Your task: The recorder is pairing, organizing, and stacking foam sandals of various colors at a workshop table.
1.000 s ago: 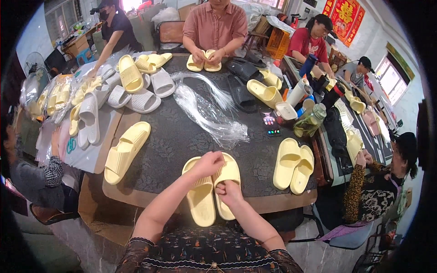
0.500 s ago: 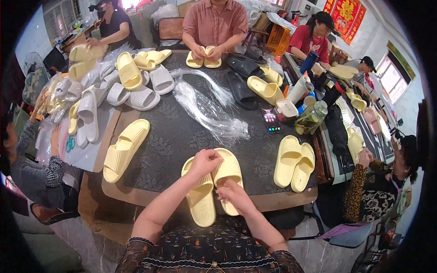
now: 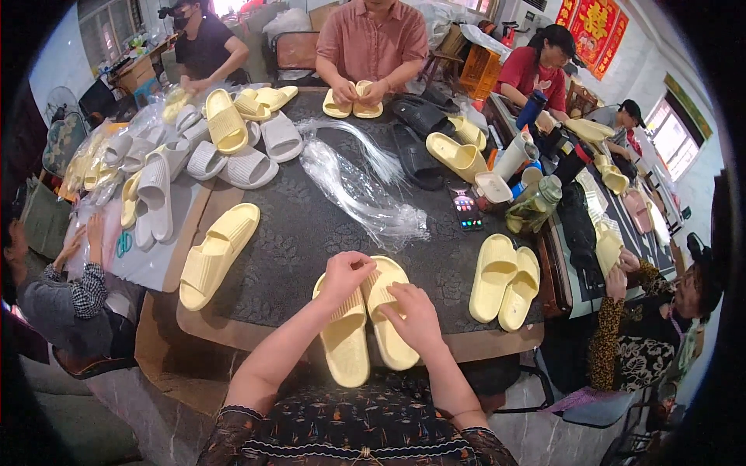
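A pair of yellow slippers stands side by side at the table's near edge, the left slipper (image 3: 346, 353) and the right slipper (image 3: 396, 353) toe end away from me. Above the straps, near the inner gap between the two, my left hand (image 3: 347, 277) is closed in a pinch; anything in its fingertips is too small to make out. My right hand (image 3: 413, 314) lies over the right slipper's ribbed strap, thumb and fingers apart. Beyond the pair lies a bundle of clear thin plastic strands (image 3: 361, 186), partly in a plastic wrap.
One yellow slipper (image 3: 220, 256) lies to the left, a yellow pair (image 3: 505, 281) to the right. Grey slippers (image 3: 249, 168) pile up at the far left, black ones (image 3: 420, 155) at the back. A phone (image 3: 465, 206) and a glass jar (image 3: 536, 206) stand right. Several co-workers sit around.
My right hand has moved up from the right slipper's foot opening onto its strap. My left hand stays pinched in about the same place. At the far left, a co-worker's yellow slippers have come down.
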A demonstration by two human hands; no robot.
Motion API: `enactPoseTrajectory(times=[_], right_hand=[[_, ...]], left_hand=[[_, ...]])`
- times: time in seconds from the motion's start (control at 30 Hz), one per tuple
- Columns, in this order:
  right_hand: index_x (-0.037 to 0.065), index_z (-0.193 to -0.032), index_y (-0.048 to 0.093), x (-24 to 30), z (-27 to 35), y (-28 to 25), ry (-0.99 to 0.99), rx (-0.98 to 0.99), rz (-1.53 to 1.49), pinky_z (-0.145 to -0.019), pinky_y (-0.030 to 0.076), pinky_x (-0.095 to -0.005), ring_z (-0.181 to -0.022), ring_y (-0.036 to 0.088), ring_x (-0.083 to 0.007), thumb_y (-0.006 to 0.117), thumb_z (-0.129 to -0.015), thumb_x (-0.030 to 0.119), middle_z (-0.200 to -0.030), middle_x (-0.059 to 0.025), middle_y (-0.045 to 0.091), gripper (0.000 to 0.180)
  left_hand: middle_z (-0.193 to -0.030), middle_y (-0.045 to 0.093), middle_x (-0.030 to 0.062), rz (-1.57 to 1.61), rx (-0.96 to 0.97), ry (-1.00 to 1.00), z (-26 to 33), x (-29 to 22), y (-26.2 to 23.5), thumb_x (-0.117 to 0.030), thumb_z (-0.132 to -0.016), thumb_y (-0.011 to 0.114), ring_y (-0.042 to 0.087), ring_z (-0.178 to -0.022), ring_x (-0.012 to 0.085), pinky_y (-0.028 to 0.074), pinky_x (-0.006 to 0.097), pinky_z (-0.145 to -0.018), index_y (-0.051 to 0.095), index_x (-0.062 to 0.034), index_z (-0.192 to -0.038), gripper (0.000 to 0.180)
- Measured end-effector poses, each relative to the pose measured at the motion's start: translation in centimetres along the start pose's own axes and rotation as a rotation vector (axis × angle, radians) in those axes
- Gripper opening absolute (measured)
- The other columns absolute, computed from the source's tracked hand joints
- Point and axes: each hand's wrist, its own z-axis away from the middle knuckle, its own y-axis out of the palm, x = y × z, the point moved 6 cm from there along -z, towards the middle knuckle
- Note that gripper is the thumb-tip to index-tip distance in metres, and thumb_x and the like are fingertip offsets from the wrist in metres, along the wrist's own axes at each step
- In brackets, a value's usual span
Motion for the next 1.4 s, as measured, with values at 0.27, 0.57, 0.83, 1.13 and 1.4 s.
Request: enactPoseTrajectory(times=[0.27, 0.57, 0.83, 1.13, 1.4], right_hand=[[0.006, -0.105, 0.068, -0.8, -3.4, -0.3, 0.205, -0.102, -0.305, -0.064, 0.051, -0.0327, -0.067, 0.064, -0.0222, 0.071, -0.085, 0.021, -0.088, -0.0083, 0.068, 0.025], [-0.001, -0.101, 0.067, -6.3, -4.6, 7.5, 0.523, 0.042, -0.842, -0.068, 0.050, -0.0223, -0.076, 0.061, -0.0053, 0.068, -0.090, 0.012, -0.083, -0.0017, 0.068, 0.017], [0.001, -0.095, 0.067, -5.6, -4.9, 6.4, 0.450, -0.091, -0.986, -0.065, 0.045, -0.0190, -0.071, 0.055, -0.0019, 0.067, -0.091, 0.011, -0.079, 0.0025, 0.064, 0.010], [0.001, -0.092, 0.067, -5.4, -4.9, 6.7, 0.378, -0.072, -0.910, -0.063, 0.043, -0.0192, -0.069, 0.052, -0.0015, 0.067, -0.090, 0.011, -0.077, 0.0041, 0.062, 0.010], [0.001, -0.092, 0.068, -4.9, -4.9, 6.0, 0.393, -0.090, -0.859, -0.062, 0.043, -0.0192, -0.068, 0.051, -0.0011, 0.067, -0.089, 0.010, -0.075, 0.0048, 0.061, 0.009]], left_hand=[[-0.090, 0.072, 0.0038, 0.354, 0.044, -0.131, -0.1, -0.3, -0.3, -0.011, -0.088, 0.070, 0.064, -0.081, 0.0074, 0.051, 0.024, -0.074, 0.072, 0.0007, -0.098, 0.015], [-0.092, 0.071, 0.0040, 0.518, 0.014, -0.158, -0.1, -0.4, -0.2, -0.008, -0.090, 0.066, 0.064, -0.085, 0.0078, 0.051, 0.023, -0.078, 0.071, 0.0014, -0.099, 0.014], [-0.093, 0.071, 0.0066, 0.355, 0.040, -0.044, -0.5, 0.1, -0.4, -0.010, -0.090, 0.066, 0.064, -0.085, 0.0112, 0.050, 0.025, -0.077, 0.072, -0.0001, -0.102, 0.017], [-0.089, 0.067, 0.0058, 0.317, 0.054, -0.013, -0.2, -0.4, -0.5, -0.009, -0.090, 0.063, 0.062, -0.084, 0.0118, 0.049, 0.026, -0.075, 0.073, 0.0001, -0.100, 0.016], [-0.086, 0.066, 0.0039, 0.264, 0.039, 0.051, -0.1, -0.5, -0.6, -0.011, -0.089, 0.065, 0.058, -0.076, 0.0102, 0.045, 0.025, -0.065, 0.073, -0.0021, -0.096, 0.014]])
